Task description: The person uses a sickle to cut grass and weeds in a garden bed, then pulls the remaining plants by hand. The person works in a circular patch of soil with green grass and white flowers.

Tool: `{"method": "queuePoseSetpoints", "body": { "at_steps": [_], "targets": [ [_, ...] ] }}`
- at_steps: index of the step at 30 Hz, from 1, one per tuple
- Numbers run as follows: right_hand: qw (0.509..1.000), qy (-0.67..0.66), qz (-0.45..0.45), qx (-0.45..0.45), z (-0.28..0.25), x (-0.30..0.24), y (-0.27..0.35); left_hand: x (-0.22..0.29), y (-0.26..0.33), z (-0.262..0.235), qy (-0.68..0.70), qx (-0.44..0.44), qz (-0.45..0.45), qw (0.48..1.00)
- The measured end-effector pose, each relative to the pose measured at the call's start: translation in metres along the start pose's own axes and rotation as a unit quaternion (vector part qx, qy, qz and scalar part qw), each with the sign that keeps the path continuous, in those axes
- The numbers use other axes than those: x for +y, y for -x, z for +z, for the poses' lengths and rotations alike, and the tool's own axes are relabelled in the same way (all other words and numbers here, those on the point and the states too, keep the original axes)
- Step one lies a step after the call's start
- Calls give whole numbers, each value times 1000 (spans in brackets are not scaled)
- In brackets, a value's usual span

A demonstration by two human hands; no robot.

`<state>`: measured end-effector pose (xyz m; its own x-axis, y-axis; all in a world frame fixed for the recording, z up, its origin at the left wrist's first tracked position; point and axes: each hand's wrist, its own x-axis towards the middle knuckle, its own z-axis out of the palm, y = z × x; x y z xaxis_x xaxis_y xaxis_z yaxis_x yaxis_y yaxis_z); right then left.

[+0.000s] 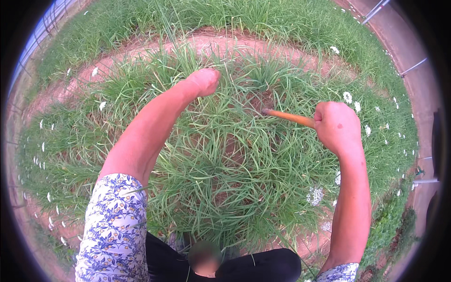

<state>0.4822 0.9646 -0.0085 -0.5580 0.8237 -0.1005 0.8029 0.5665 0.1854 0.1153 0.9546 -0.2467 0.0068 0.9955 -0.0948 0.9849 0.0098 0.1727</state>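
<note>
My right hand (340, 126) is closed around the orange-brown wooden handle (291, 118) of a tool. The handle points left into the leaves, and its dark far end (266, 112) meets the plants. What kind of head it carries is hidden there. Farther left and a little higher, my left hand (205, 82) is curled into a fist among long narrow green leaves (188, 58). Whatever its fingers hold, if anything, cannot be made out. Dense, chive-like plants (211, 169) spread below and between both hands, with a patch of bare soil (263, 99) beside the tool's end.
A reddish soil strip (221, 42) curves behind this bed, with another green row (225, 14) beyond it. White flower clusters (314, 196) stand among the leaves. Metal poles (413, 68) line a path at the right. My dark-clothed knees (263, 265) are at the bottom.
</note>
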Motion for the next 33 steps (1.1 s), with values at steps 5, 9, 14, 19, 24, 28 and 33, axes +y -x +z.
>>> {"method": "queuePoseSetpoints", "body": {
  "at_steps": [5, 9, 14, 19, 24, 28, 33],
  "targets": [
    [1000, -11, -13, 24, 13, 12, 3, 28, 17, 60, 61, -86, -111, 988],
    [999, -8, -9, 37, 12, 18, 8, 51, 12, 109, 177, -196, -88, 960],
    [998, -8, -26, 60, 15, 8, 5, 56, 18, 141, 214, -158, 33, 963],
    [996, -9, -37, 75, 19, 12, 5, 44, 5, 133, 250, 80, -25, 965],
    [994, -22, -55, 92, 17, 9, 2, -21, -25, 154, 132, 126, -177, 967],
    [997, -5, -27, 78, 25, 21, 8, 26, -29, 117, 49, 86, -80, 992],
    [996, -16, -36, 84, 22, 11, 4, 12, -18, 99, 83, -76, -273, 955]
  ]
}}
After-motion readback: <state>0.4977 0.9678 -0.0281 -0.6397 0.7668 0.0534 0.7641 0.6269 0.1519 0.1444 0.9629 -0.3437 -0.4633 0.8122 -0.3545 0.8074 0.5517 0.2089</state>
